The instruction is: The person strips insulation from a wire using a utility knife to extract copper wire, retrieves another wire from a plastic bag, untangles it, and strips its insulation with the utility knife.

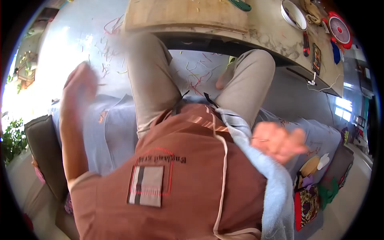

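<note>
My left hand [82,80] is raised out to the left, above the floor in front of the light blue sofa cover [106,148]. Motion blurs its fingers, so whether it holds anything is unclear. On the right, my right hand [278,142] hovers near a light blue towel [276,180] that hangs down the side of my brown shirt [200,172]. The fingers there look loosely curled, though smeared. I see no object in that hand. A pale cord [224,160] lies down the shirt front.
Beyond my knees stands a marble-patterned table [276,40] with a wooden board [184,16], a white bowl [293,15], a red-handled tool [306,44], a phone [316,58] and a red fan [339,30]. Coloured scraps [196,78] litter the floor. Bags and cloths [310,200] lie at right.
</note>
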Action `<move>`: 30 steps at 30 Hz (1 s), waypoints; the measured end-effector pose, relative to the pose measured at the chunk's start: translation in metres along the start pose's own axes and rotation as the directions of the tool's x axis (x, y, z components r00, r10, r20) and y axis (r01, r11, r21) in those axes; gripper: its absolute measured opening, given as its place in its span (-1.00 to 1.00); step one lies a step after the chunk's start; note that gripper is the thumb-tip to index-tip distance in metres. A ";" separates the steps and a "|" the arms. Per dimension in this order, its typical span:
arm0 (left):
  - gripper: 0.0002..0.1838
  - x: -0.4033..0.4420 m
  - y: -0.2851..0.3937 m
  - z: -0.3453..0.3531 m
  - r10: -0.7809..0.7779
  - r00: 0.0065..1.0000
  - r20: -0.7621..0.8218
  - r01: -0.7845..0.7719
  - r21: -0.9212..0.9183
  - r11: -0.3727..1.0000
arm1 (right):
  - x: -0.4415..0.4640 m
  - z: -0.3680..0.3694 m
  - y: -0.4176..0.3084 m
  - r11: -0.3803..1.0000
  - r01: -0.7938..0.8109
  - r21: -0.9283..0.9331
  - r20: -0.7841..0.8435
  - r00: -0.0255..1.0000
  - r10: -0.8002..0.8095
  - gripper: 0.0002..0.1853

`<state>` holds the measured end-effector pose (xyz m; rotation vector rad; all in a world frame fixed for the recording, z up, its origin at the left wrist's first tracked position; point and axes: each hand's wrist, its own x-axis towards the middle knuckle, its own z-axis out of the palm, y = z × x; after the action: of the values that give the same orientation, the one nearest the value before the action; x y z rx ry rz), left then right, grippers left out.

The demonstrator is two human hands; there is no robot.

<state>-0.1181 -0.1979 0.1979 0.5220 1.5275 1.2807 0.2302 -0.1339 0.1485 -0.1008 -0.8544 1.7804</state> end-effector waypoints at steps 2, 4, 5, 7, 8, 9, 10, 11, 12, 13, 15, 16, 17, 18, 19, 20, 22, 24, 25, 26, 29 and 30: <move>-0.68 0.009 -0.001 -0.026 0.303 0.947 0.110 -0.316 0.133 0.939 | 0.005 -0.003 0.006 0.999 0.010 0.038 -0.072 0.997 -0.007 -0.62; -0.70 0.040 -0.003 -0.045 0.387 0.922 -0.013 -0.242 0.760 0.603 | 0.025 0.006 0.011 0.999 0.038 0.031 -0.078 0.996 -0.035 -0.61; -0.64 0.054 -0.011 -0.053 0.482 0.875 0.047 -0.153 0.972 0.181 | 0.029 0.009 0.013 0.998 0.060 0.009 -0.101 0.993 -0.059 -0.60; -0.50 0.057 -0.021 -0.028 0.711 0.699 0.075 0.123 0.967 -0.224 | 0.033 0.009 0.015 1.000 0.023 0.003 -0.125 0.992 -0.023 -0.60; -0.49 0.061 -0.023 -0.020 0.682 0.728 0.067 -0.118 0.993 0.028 | 0.034 0.008 0.016 1.000 0.008 -0.005 -0.146 0.989 -0.008 -0.60; -0.48 0.055 -0.024 0.011 0.639 0.765 0.079 -0.334 0.897 0.288 | 0.036 0.006 0.015 1.000 0.012 -0.011 -0.178 0.984 -0.014 -0.60; -0.48 0.046 -0.030 0.032 0.546 0.814 0.196 -0.447 0.813 0.374 | 0.038 0.004 0.014 1.000 0.012 -0.016 -0.209 0.978 -0.015 -0.60; -0.49 0.032 -0.037 0.054 0.455 0.830 0.323 -0.531 0.708 0.465 | 0.040 0.002 0.013 1.000 0.011 -0.020 -0.237 0.971 -0.015 -0.61; -0.57 0.012 -0.028 0.091 0.395 0.819 0.415 -0.573 0.586 0.573 | 0.042 0.001 0.013 1.000 0.007 -0.022 -0.270 0.963 -0.012 -0.61; -0.60 0.012 -0.030 0.103 0.431 0.667 0.608 -0.744 0.519 0.421 | 0.045 0.001 0.011 0.999 -0.008 -0.048 -0.286 0.958 -0.006 -0.61; -0.79 0.011 -0.030 0.123 0.244 0.643 0.726 -0.663 0.368 0.652 | 0.048 -0.001 0.007 0.994 -0.036 -0.099 -0.322 0.947 0.003 -0.61; -0.83 0.011 -0.034 0.132 0.274 0.670 0.690 -0.645 0.358 0.675 | 0.049 -0.002 0.006 0.988 -0.054 -0.142 -0.369 0.930 -0.002 -0.65; -0.86 0.010 -0.038 0.138 0.305 0.694 0.653 -0.631 0.345 0.695 | 0.052 -0.002 0.005 0.980 -0.069 -0.185 -0.412 0.911 -0.013 -0.67; -0.87 0.012 -0.043 0.141 0.343 0.691 0.636 -0.660 0.362 0.658 | 0.054 -0.003 0.005 0.971 -0.087 -0.224 -0.454 0.890 -0.025 -0.65; -0.88 0.014 -0.049 0.143 0.380 0.688 0.618 -0.685 0.381 0.621 | 0.055 -0.005 0.005 0.960 -0.108 -0.258 -0.497 0.867 -0.036 -0.61; -0.89 0.016 -0.054 0.144 0.414 0.685 0.599 -0.705 0.403 0.583 | 0.050 -0.027 0.003 0.864 -0.046 -0.501 -0.285 0.952 -0.115 -0.55; -0.89 0.015 -0.061 0.149 0.454 0.678 0.577 -0.720 0.400 0.566 | 0.053 -0.032 0.005 0.848 0.070 -0.526 -0.218 0.952 -0.213 -0.59; -0.89 0.009 -0.061 0.157 0.491 0.683 0.541 -0.722 0.397 0.567 | 0.054 -0.028 0.004 0.836 0.029 -0.548 -0.226 0.957 -0.182 -0.63; -0.89 0.009 -0.063 0.159 0.506 0.661 0.553 -0.743 0.393 0.541 | 0.053 -0.023 0.003 0.828 -0.066 -0.557 -0.268 0.958 -0.104 -0.65; -0.89 0.010 -0.067 0.160 0.521 0.639 0.565 -0.764 0.388 0.516 | 0.054 -0.021 0.002 0.812 -0.160 -0.561 -0.311 0.950 -0.027 -0.67; -0.88 0.010 -0.068 0.162 0.522 0.597 0.609 -0.801 0.427 0.419 | 0.052 -0.026 0.002 0.762 -0.202 -0.616 -0.279 0.960 0.029 -0.74; -0.88 0.010 -0.067 0.162 0.521 0.586 0.621 -0.810 0.439 0.388 | 0.054 -0.027 0.002 0.711 -0.190 -0.677 -0.270 0.963 0.000 -0.75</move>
<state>0.0400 -0.1392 0.1489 2.0014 1.4281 0.9993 0.2196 -0.0748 0.1456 -0.8721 -1.3149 1.3974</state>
